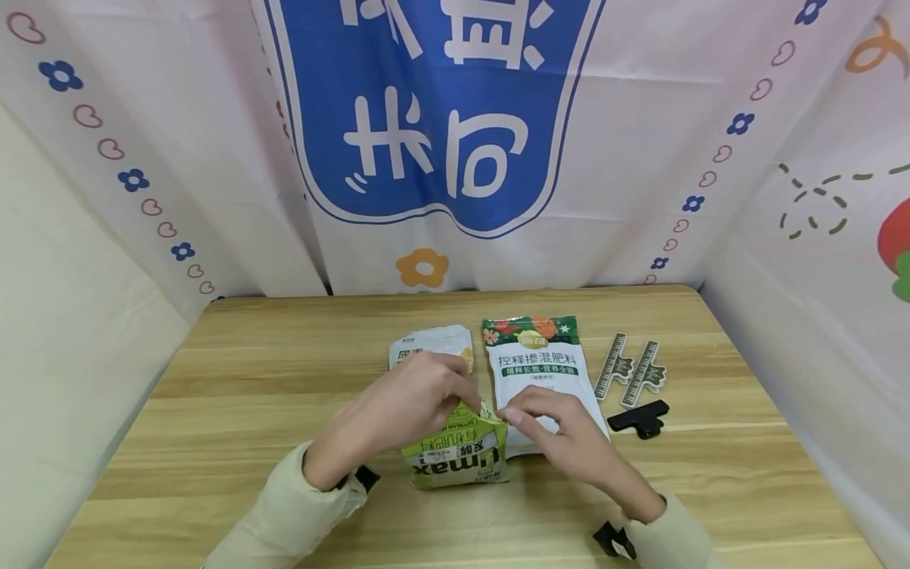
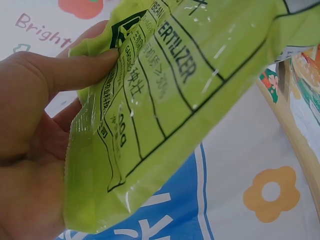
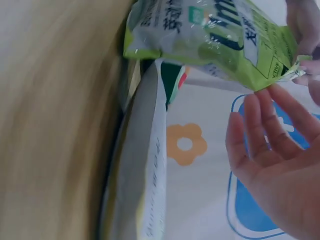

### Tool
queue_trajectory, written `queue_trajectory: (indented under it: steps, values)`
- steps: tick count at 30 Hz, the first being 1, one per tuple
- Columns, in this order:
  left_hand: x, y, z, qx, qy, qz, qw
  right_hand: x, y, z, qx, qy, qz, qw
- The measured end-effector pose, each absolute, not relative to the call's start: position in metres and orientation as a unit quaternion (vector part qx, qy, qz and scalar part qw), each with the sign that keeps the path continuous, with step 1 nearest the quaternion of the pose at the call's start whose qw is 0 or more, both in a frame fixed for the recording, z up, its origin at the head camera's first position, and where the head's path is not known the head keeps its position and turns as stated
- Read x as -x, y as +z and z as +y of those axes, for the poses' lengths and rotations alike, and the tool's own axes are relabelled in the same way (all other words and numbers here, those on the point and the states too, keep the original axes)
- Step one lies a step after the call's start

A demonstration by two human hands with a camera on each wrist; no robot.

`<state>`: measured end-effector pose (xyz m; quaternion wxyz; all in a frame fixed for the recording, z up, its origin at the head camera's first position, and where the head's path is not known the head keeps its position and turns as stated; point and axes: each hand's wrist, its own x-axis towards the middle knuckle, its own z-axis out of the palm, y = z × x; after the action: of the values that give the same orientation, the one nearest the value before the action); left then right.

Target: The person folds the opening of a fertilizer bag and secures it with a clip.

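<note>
Left hand (image 1: 419, 397) pinches green bag (image 1: 460, 457); right hand (image 1: 562, 431), fingers extended, touches its corner, grip unclear. I judge slippage could cause spillage.

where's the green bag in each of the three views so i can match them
Head: green bag, lower centre.
Left wrist: large, slanting from lower left to upper right.
Right wrist: across the top, centre and right.
Shared landmark: the orange flower, near mid-frame in head, lower right in left wrist, near centre in right wrist.
</note>
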<state>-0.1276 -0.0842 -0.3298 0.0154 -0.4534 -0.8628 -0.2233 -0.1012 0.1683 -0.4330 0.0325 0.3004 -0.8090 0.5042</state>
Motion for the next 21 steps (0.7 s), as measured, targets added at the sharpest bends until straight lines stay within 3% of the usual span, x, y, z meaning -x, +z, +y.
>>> queue_trajectory:
  steps: [4, 8, 21]
  values:
    - [0.127, -0.33, -0.084, 0.454, -0.227, -0.862, 0.013, 0.104, -0.434, 0.169, -0.241, 0.541, -0.804, -0.048]
    - [0.127, -0.33, -0.084, 0.458, -0.227, -0.859, 0.015, 0.107, -0.434, 0.166, -0.207, 0.563, -0.795, -0.089]
    - [0.126, -0.334, -0.084, 0.479, -0.211, -0.851, 0.033, 0.11, -0.438, 0.155, -0.211, 0.601, -0.766, -0.081]
